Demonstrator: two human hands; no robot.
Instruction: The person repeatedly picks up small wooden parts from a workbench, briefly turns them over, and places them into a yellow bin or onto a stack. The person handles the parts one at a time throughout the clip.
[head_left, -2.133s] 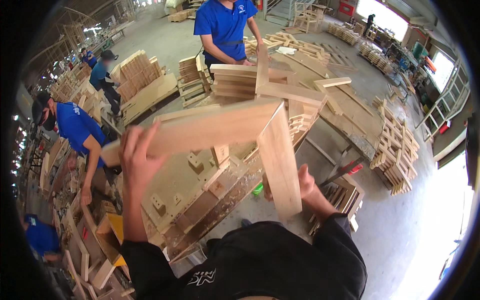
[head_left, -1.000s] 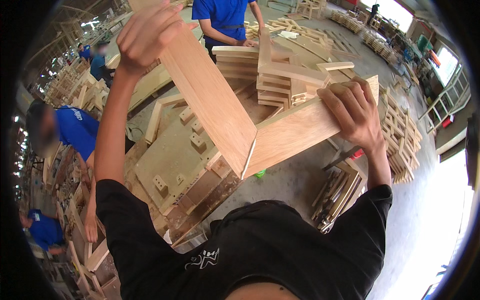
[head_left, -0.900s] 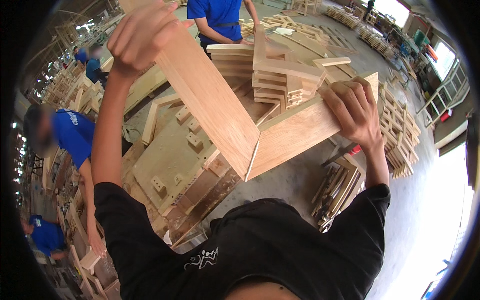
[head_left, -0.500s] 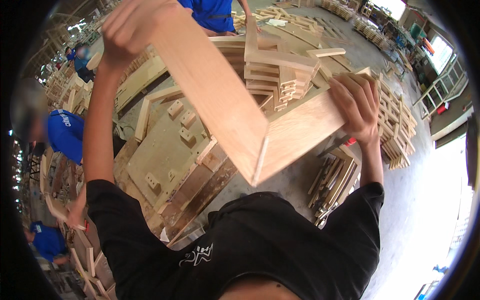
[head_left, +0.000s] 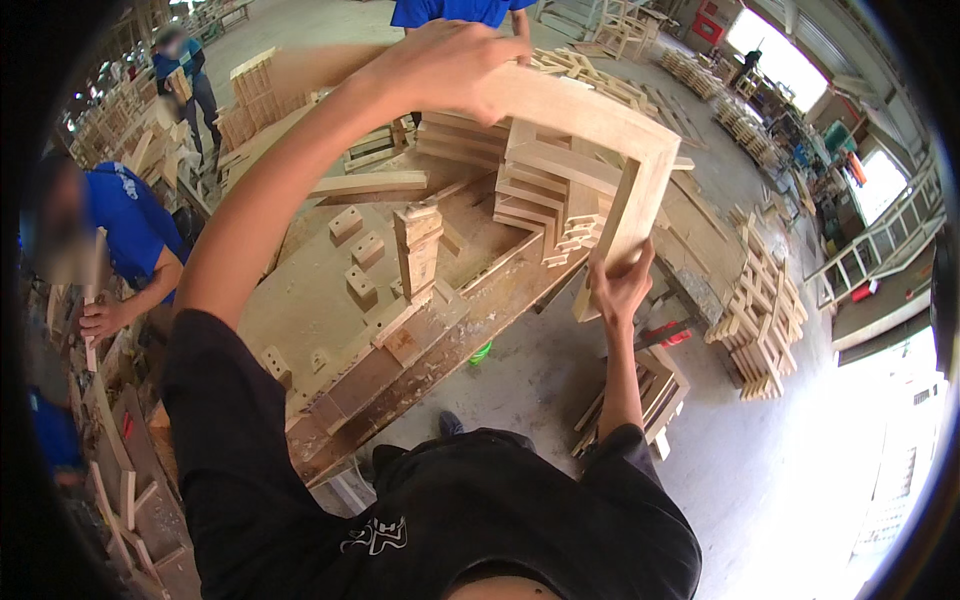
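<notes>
L-shaped wooden frame piece held up over the tabletop, both hands on it.

Nearest, the right hand has its grip clenched round the lower end of the short leg, out past the tabletop's right edge. Under the frame there's small wooden blocks on the tabletop and a stack of similar frames just behind. Further up, the left hand is grasping the long leg near its far-left end. A person in blue stands off to the left.
</notes>
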